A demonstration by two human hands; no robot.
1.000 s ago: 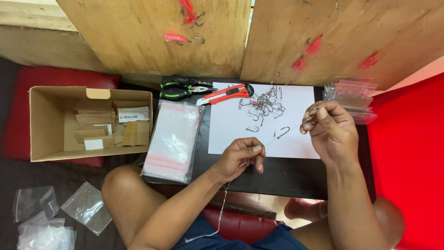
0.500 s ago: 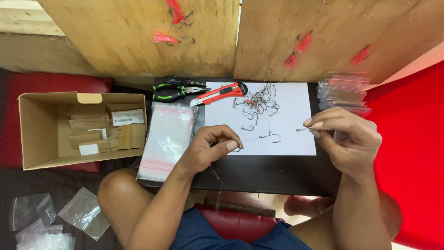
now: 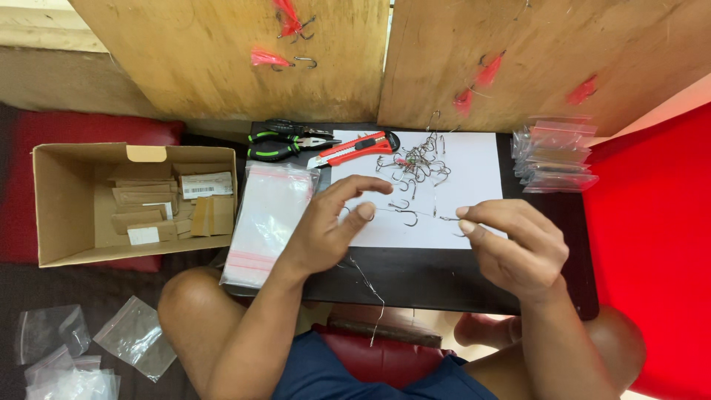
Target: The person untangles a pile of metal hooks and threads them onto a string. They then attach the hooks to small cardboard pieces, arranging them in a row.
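Observation:
My left hand (image 3: 329, 226) hovers over the left part of a white paper sheet (image 3: 478, 159), thumb and fingers pinching a thin fishing line (image 3: 368, 285) that trails down over the black board (image 3: 444, 278) toward my lap. My right hand (image 3: 515, 244) is at the paper's front right edge, its fingertips pinched on a small metal hook (image 3: 449, 218). Between the hands a loose hook (image 3: 406, 215) lies on the paper. A tangled pile of hooks (image 3: 419, 158) sits at the paper's far side.
A red box cutter (image 3: 354, 148) and green-handled pliers (image 3: 285, 144) lie at the board's back left. A stack of zip bags (image 3: 266, 215) and an open cardboard box (image 3: 67, 222) are left; filled small bags (image 3: 555, 155) right. Red lures (image 3: 270, 58) hang on wooden panels.
My left hand has lifted from the board's front edge onto the paper, fingers spread wider. My right hand has dropped from the paper's right side to its front edge.

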